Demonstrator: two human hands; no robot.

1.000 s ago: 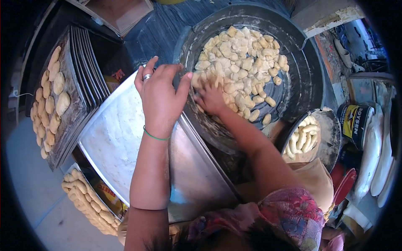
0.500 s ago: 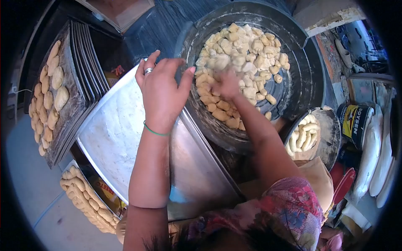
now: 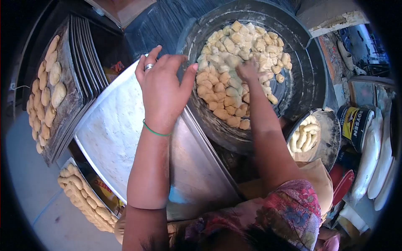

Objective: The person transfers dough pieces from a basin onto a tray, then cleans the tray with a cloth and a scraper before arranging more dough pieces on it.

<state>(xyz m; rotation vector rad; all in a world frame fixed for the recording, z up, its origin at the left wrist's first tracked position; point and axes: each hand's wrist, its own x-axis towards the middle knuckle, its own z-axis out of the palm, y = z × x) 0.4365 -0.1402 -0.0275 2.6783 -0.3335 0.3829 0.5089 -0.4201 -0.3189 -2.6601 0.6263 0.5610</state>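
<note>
A big black basin (image 3: 310,83) holds several pale dough pieces (image 3: 222,96) dusted with flour. My right hand (image 3: 249,69) reaches across the heap, its fingers pressed among the pieces near the middle, and the fingertips are hidden in the dough. My left hand (image 3: 161,90), with a ring and a green wristband, lies spread against the basin's near-left rim, above a floured metal tray (image 3: 113,129). It holds nothing.
A stack of dark baking trays (image 3: 83,62) at the left carries shaped dough (image 3: 50,83) on top. Dough ropes (image 3: 79,196) lie on a lower tray. A small bowl (image 3: 331,129) of dough sticks and a paint can (image 3: 356,125) stand at the right.
My right hand has moved from the basin's near edge further into the heap, and pieces have shifted towards the near side. My left hand has stayed at the rim.
</note>
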